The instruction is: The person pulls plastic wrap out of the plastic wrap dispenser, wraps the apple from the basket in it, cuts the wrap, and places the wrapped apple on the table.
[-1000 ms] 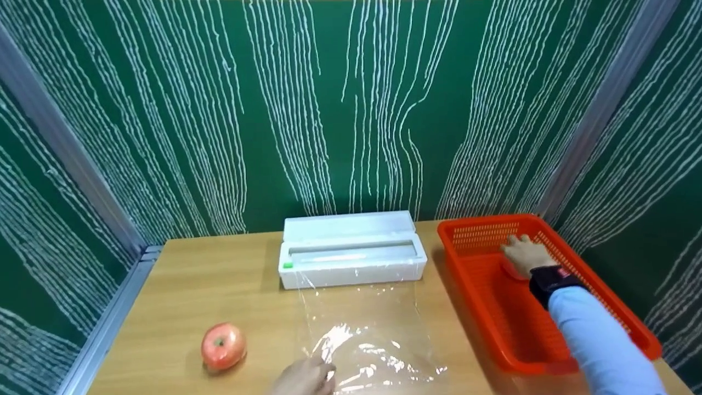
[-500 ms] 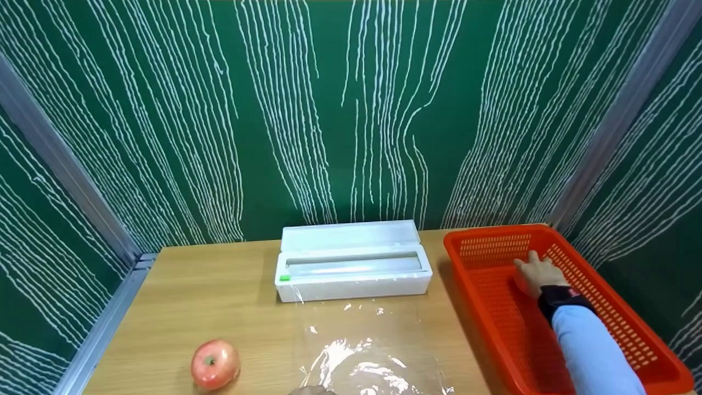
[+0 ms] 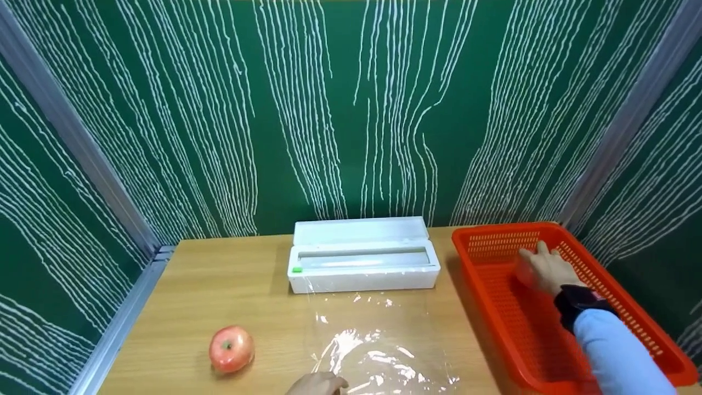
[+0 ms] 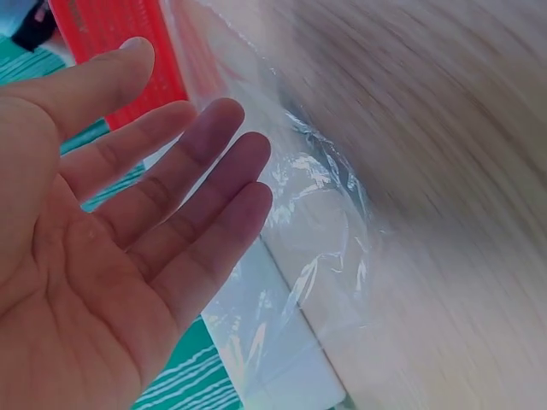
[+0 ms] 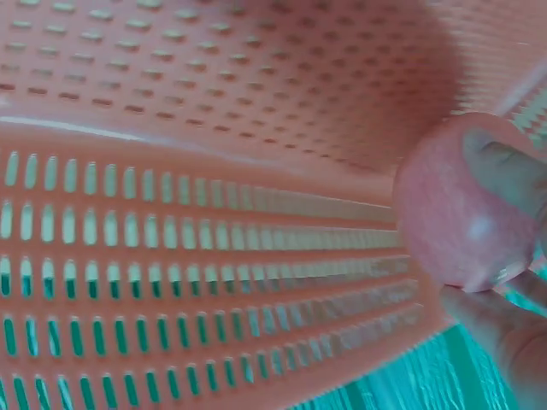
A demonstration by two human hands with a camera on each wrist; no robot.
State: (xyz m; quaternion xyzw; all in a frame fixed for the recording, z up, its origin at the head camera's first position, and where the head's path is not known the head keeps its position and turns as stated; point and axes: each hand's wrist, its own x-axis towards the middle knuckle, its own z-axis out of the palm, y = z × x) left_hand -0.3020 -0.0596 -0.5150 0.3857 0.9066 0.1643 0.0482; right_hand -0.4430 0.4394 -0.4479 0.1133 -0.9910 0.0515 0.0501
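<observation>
My right hand (image 3: 551, 271) is inside the orange-red basket (image 3: 493, 334), gripping a pinkish-red apple (image 5: 453, 209) between thumb and fingers near the slotted wall. At the bottom of the head view, my left hand (image 3: 318, 384) is at the near left part of a clear sheet of cling film (image 3: 378, 348). The left wrist view has that palm turned to the camera, its fingers loosely extended and holding nothing, with the crinkled film behind the fingertips. The film runs from a white dispenser box (image 3: 364, 281) whose lid stands raised. Another red apple (image 3: 231, 349) sits on the table's left side.
The wooden table (image 3: 219, 291) meets a green wall (image 3: 307, 109) with white wavy lines at the back. Grey metal rails (image 3: 129, 334) border the left side. The basket's raised rim stands to the right of the film.
My left hand's fingers, earlier curled at the film, are now loose and off it. My right hand keeps to the basket, its grip on the apple now showing more clearly. The head view has shifted slightly.
</observation>
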